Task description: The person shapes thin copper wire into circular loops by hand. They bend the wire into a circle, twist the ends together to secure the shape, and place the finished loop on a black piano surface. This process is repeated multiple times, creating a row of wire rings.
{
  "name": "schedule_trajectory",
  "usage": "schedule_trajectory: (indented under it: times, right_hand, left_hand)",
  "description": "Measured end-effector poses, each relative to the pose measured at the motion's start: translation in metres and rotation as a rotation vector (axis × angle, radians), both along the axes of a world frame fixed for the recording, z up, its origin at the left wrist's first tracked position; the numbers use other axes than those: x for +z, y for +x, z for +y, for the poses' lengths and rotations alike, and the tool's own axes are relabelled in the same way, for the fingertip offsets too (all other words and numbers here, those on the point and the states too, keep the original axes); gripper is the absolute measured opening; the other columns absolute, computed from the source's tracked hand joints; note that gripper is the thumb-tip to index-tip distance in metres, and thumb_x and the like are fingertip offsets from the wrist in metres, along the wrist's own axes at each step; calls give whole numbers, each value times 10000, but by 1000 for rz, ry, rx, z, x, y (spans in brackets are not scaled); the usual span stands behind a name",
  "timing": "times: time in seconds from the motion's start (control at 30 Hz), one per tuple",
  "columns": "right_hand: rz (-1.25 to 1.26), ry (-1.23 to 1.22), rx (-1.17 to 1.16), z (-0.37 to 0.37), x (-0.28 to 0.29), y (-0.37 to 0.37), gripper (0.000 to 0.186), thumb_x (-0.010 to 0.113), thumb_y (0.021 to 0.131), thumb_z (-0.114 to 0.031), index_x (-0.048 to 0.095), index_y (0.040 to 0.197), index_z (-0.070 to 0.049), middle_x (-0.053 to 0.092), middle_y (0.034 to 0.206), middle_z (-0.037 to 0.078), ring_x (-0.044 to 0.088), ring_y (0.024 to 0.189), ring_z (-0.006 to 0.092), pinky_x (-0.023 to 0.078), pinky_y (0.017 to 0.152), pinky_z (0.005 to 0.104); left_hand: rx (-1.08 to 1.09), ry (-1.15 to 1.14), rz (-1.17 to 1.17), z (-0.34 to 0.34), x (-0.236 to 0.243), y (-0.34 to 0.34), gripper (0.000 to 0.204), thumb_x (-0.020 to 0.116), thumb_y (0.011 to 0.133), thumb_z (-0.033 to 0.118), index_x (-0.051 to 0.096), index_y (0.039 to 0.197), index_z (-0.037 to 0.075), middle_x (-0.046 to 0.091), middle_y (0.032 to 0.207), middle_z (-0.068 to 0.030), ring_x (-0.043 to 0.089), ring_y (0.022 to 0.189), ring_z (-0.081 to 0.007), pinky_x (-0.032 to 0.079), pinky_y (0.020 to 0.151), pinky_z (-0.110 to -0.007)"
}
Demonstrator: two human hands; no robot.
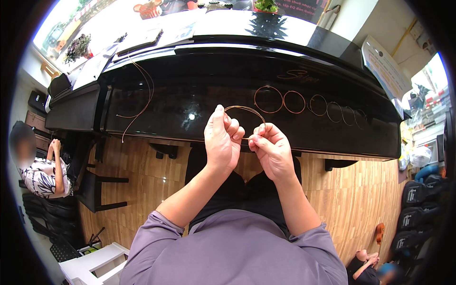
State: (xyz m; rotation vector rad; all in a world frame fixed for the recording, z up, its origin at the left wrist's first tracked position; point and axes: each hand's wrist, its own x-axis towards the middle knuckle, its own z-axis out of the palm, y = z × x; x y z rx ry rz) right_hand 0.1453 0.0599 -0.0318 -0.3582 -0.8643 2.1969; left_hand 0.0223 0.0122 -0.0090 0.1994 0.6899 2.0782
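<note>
My left hand (222, 142) is closed on a thin coiled metal string (247, 108), bronze-coloured like a guitar string, whose loop arches above both hands. With thumb and fingertips, my right hand (270, 148) pinches the right side of the same coil. Both hands are above the front edge of the black piano (213, 61). To their right on its lid lie a large copper-coloured coil (268, 112), a smaller coppery coil (304, 102) and several thinner, paler coils (341, 114) in a row. A loose, uncoiled string (151, 92) trails over the piano's left part.
On the piano top are papers (180, 34) and a potted plant (266, 5). A person (45, 173) sits at the far left near a black bench (95, 190). Black cases (413, 216) line the right wall, and another person (363, 268) with a small guitar (380, 232) is at lower right.
</note>
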Motion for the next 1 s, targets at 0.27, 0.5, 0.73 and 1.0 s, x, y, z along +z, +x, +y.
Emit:
schedule_trajectory:
  times: [0.27,0.5,0.73,1.0]
  right_hand:
    - [-131,81,-194,-2,7,-6,219,525,868,59,508,1069,-27,576,853,49,636,818,143,522,734,254]
    - [-41,64,-150,0,1,-7,220,495,865,84,499,1058,-22,613,915,87,643,925,186,529,848,304]
    - [-136,64,-197,-11,-2,-15,154,628,873,9,514,970,-28,644,947,95,633,955,166,488,907,287]
    - [-219,129,-194,-3,8,-12,251,616,874,30,481,1085,13,662,968,137,646,923,147,514,860,272]
  left_hand:
    - [71,23,15,2,4,-1,358,487,994,277,405,688,109,316,594,37,266,515,-76,282,487,-245]
    - [118,106,79,1,3,-2,356,481,998,266,411,691,100,332,588,34,281,509,-76,296,481,-248]
    - [42,148,147,-1,-4,1,342,470,997,255,409,697,101,333,613,33,276,535,-77,311,510,-255]
    - [12,105,242,-6,-22,10,364,468,1003,230,398,669,100,333,588,37,274,525,-70,286,493,-241]
